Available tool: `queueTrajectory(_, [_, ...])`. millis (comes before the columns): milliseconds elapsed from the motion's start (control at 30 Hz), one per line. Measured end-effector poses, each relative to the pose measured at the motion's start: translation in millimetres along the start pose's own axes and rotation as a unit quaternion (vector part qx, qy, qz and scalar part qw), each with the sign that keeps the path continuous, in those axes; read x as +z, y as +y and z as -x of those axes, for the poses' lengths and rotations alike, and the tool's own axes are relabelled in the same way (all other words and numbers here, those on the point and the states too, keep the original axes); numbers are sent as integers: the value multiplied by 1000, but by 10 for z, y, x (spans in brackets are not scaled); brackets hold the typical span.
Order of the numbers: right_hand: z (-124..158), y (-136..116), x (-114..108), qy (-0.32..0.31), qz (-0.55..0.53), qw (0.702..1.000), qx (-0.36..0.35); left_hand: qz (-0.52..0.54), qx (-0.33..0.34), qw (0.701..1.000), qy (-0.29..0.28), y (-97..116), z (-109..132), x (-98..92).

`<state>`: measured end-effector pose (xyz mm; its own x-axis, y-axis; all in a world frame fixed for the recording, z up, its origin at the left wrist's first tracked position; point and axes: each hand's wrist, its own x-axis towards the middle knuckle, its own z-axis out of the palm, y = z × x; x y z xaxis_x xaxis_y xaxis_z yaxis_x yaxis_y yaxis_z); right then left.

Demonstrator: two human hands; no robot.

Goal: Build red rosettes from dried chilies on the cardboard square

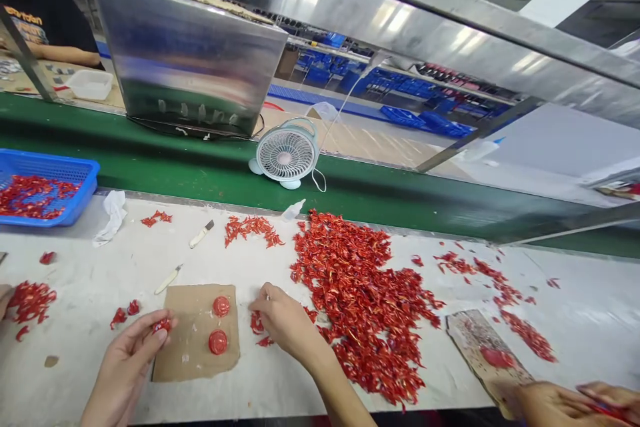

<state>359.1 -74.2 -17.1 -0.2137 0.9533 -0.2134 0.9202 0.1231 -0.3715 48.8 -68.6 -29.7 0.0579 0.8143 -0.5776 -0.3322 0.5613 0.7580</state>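
On the table (280, 390), red pieces (363, 293) are heaped right of centre; cardboard (190, 327) is laid lower left. At lower centre, the right hand (285, 323) is held over loose bits (256, 323) — its grip cannot be told. Two discs (218, 341) are set on the cardboard; at its left edge, a red part (161, 325) is pinched by the left hand (129, 348).

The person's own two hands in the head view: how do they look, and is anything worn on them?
The left hand and the right hand are both bare, with five-fingered human shape and no gloves. I see no ring, watch or bracelet. The right forearm is bare down to the picture's lower edge; no sleeve shows on either side.
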Motion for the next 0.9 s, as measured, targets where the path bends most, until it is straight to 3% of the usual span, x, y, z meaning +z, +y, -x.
queueTrajectory(200, [-36, 38, -196, -13, -64, 998, 12, -59, 27, 998, -19, 10, 35, 42])
queueTrajectory(333, [-29, -66, -226, -8, -226, 974, 19, -99, 45, 994, -7, 31, 42, 63])
queueTrajectory(400, [-53, -134, -142, -7, -357, 933, 37, -98, 42, 994, -15, 43, 73, 88])
queueTrajectory(467, [-99, -200, -23, -11, -479, 875, 69, -98, 45, 994, -15, 53, 120, 125])
queueTrajectory(533, [-158, -256, 91, -15, -555, 827, 92, -101, 48, 994, 1, 56, 161, 156])
queueTrajectory(600, [-213, -298, 177, -11, -587, 803, 104, -100, 47, 994, 12, 46, 176, 154])
queueTrajectory(700, [-263, -337, 257, 16, -592, 797, 118, -95, 35, 995, -7, 13, 147, 87])
queueTrajectory(900, [-238, -413, 355, 59, -561, 817, 120, -94, 39, 995, -21, -44, 83, -9])
